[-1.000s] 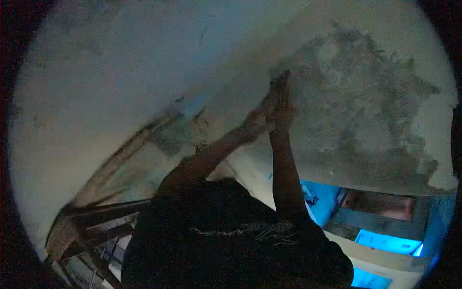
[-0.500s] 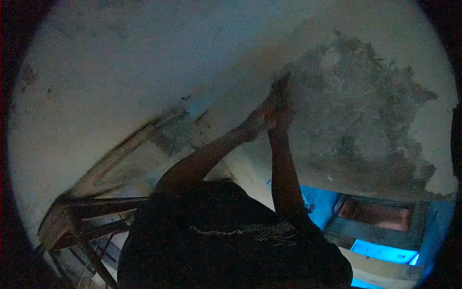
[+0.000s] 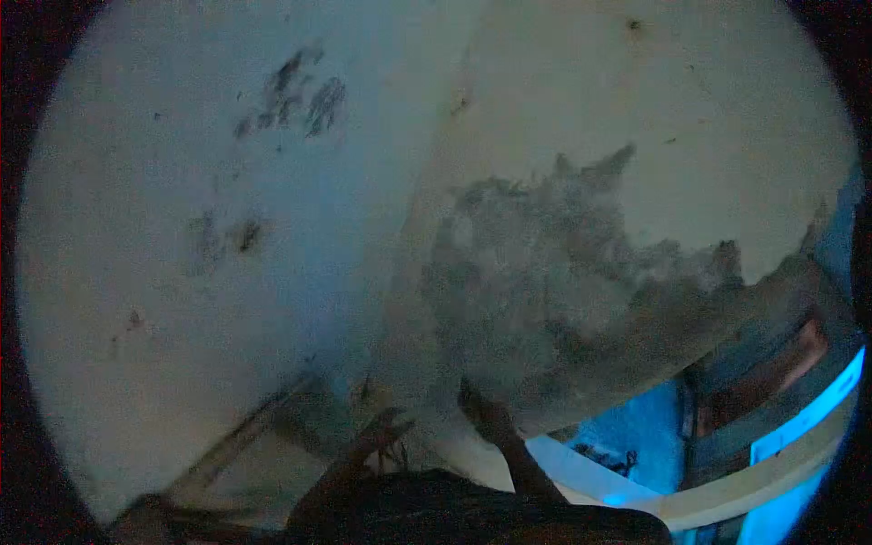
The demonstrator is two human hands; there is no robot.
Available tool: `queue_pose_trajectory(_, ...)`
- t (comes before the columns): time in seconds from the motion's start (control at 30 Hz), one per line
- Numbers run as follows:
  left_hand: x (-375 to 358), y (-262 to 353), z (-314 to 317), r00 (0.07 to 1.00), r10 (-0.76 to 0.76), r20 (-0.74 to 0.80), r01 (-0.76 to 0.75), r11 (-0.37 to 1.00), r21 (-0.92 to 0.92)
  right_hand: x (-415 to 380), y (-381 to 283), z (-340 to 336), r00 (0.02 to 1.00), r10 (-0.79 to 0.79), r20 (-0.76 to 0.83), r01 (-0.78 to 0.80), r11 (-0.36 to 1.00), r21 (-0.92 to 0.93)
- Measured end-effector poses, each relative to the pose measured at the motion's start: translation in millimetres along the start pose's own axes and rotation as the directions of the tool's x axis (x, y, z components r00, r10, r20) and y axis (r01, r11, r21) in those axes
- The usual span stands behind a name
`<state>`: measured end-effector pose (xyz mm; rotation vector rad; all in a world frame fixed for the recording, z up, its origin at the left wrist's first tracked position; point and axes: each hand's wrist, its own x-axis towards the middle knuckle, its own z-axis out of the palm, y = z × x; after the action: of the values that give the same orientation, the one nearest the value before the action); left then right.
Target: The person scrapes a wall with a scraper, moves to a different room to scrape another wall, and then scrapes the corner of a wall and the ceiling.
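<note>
Here, in order of size: two bare hands low before a stained pale wall.

Wall: pale, blue-grey wall face (image 3: 163, 200) at left, meeting a beige-grey wall face (image 3: 727, 100) at right along a slanting line. Patch: dark grey, ragged-edged patch (image 3: 545, 272) on the right face. Garment: black shirt (image 3: 472, 518), bottom edge of view. Background, lower right: blue-lit area (image 3: 643, 436) beside a reddish-brown panel (image 3: 763, 377). Lower left: brown beam (image 3: 232, 440), slanting. Marks: dark smudges (image 3: 291, 95) on the left face. Hands: left hand (image 3: 380, 431), fingers spread, nothing visible in it; right hand (image 3: 489, 418), near the patch's lower edge, grip too dim to tell. Smallest: dark, indistinct item (image 3: 467, 392) at the right hand's fingers; whether held, cannot tell.
</note>
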<state>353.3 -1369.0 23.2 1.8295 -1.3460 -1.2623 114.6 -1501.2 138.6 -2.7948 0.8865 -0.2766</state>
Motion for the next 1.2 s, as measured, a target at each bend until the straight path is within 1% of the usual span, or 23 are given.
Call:
queue_pose_trajectory(0.03, -3.4, -8.8, -3.7, 1.000, 0.005, 0.028, -0.006, 1.000, 0.025, -17.3, 18.7, 29.2, 0.968, -0.206, -0.141, 0.174, 0.962, -0.210)
queue_pose_trajectory(0.1, -9.3, -21.6, -15.2, 0.997, 0.008, 0.081, -0.015, 0.997, 0.081, -9.0, 23.7, 33.8, 0.885, -0.377, -0.271, 0.274, 0.895, -0.351)
queue_pose_trajectory(0.13, -13.9, -1.4, -20.9, 0.995, 0.013, 0.103, -0.024, 0.995, 0.099, -16.5, -11.1, -46.0, 0.997, -0.053, 0.060, 0.061, 0.989, -0.133)
queue_pose_trajectory(0.17, -11.8, 7.3, -22.7, 0.993, 0.026, 0.115, -0.040, 0.992, 0.117, -15.6, -21.7, -61.4, 0.965, 0.076, 0.250, -0.068, 0.997, -0.039)
queue_pose_trajectory(0.2, -10.4, 14.5, -26.1, 0.992, 0.050, 0.117, -0.065, 0.989, 0.133, -14.7, -32.4, -76.9, 0.882, 0.201, 0.427, -0.222, 0.975, -0.001)
queue_pose_trajectory(0.23, -7.5, 22.9, -27.2, 0.990, 0.083, 0.115, -0.099, 0.986, 0.136, -12.3, -36.3, -64.7, 0.991, -0.019, 0.132, -0.023, 0.949, 0.314)
queue_pose_trajectory(0.3, -2.2, 43.8, -23.2, 0.981, 0.175, 0.079, -0.184, 0.975, 0.122, -7.1, -39.3, -66.3, 0.958, -0.158, -0.241, 0.265, 0.813, 0.519)
queue_pose_trajectory(0.33, 1.7, 58.4, -17.9, 0.974, 0.223, 0.047, -0.226, 0.970, 0.086, -8.3, -37.5, -74.2, 0.989, -0.148, -0.019, 0.142, 0.894, 0.426)
queue_pose_trajectory(0.4, 5.1, 79.8, -10.5, 0.940, 0.341, -0.020, -0.341, 0.940, -0.026, 0.6, -37.4, -79.5, 0.973, -0.116, 0.197, 0.051, 0.950, 0.309)
queue_pose_trajectory(0.47, -2.1, 129.3, -14.1, 0.977, 0.202, 0.074, -0.193, 0.974, -0.120, 16.0, -38.9, -76.5, 0.943, -0.156, 0.294, 0.151, 0.988, 0.038)
queue_pose_trajectory(0.5, -2.2, 145.4, -15.2, 0.982, 0.154, 0.106, -0.137, 0.980, -0.147, 22.4, -38.3, -76.9, 0.943, -0.161, 0.292, 0.156, 0.987, 0.040)
queue_pose_trajectory(0.57, -2.0, 149.9, -8.0, 0.925, 0.342, -0.165, -0.367, 0.917, -0.158, 23.4, -39.5, -74.2, 0.969, -0.149, 0.199, 0.122, 0.982, 0.141)
queue_pose_trajectory(0.6, -10.2, 161.5, -10.4, 0.923, 0.343, -0.173, -0.370, 0.915, -0.161, 21.2, -40.8, -77.1, 0.967, -0.155, 0.202, 0.129, 0.982, 0.137)
queue_pose_trajectory(0.67, -34.0, 180.9, -21.9, 0.946, 0.252, -0.203, -0.260, 0.966, -0.012, 18.9, -47.6, -79.7, 0.963, -0.142, 0.228, 0.107, 0.981, 0.162)
queue_pose_trajectory(0.7, -44.0, 192.8, -27.6, 0.945, 0.249, -0.211, -0.257, 0.966, -0.012, 20.8, -54.2, -82.2, 0.962, -0.151, 0.229, 0.115, 0.980, 0.163)
queue_pose_trajectory(0.77, -59.2, 209.8, -34.4, 0.961, 0.182, -0.210, -0.172, 0.983, 0.068, 25.2, -70.2, -91.2, 0.954, -0.084, 0.289, 0.085, 0.996, 0.009)
queue_pose_trajectory(0.9, -45.6, 179.7, -29.4, 0.949, 0.227, -0.218, -0.242, 0.969, -0.045, 22.3, -77.8, -101.6, 0.943, -0.161, 0.291, 0.176, 0.984, -0.025)
queue_pose_trajectory(0.93, -18.2, 151.5, -20.9, 0.927, 0.272, -0.259, -0.283, 0.959, -0.007, 21.8, -78.4, -103.2, 0.948, -0.149, 0.282, 0.157, 0.988, -0.007)
queue_pose_trajectory(1.0, -21.4, 146.0, -15.4, 0.904, 0.313, -0.291, -0.317, 0.948, 0.034, 15.4, -74.8, -95.1, 0.953, -0.134, 0.273, 0.134, 0.991, 0.018)
queue_pose_trajectory(1.07, -61.5, 194.2, -29.2, 0.911, 0.329, -0.249, -0.328, 0.944, 0.047, 6.7, -64.9, -89.1, 0.983, -0.116, 0.141, 0.070, 0.953, 0.294)
queue_pose_trajectory(1.1, -58.3, 194.5, -27.8, 0.912, 0.327, -0.245, -0.326, 0.944, 0.049, 2.2, -62.9, -89.7, 0.984, -0.113, 0.140, 0.067, 0.952, 0.297)
queue_pose_trajectory(1.17, -49.8, 189.5, -22.4, 0.915, 0.346, -0.208, -0.338, 0.938, 0.074, -4.7, -61.2, -94.5, 0.925, -0.378, -0.028, 0.377, 0.909, 0.178)
queue_pose_trajectory(1.2, -58.7, 197.6, -19.6, 0.920, 0.335, -0.201, -0.328, 0.942, 0.068, -9.5, -62.7, -97.0, 0.927, -0.373, -0.021, 0.370, 0.909, 0.189)
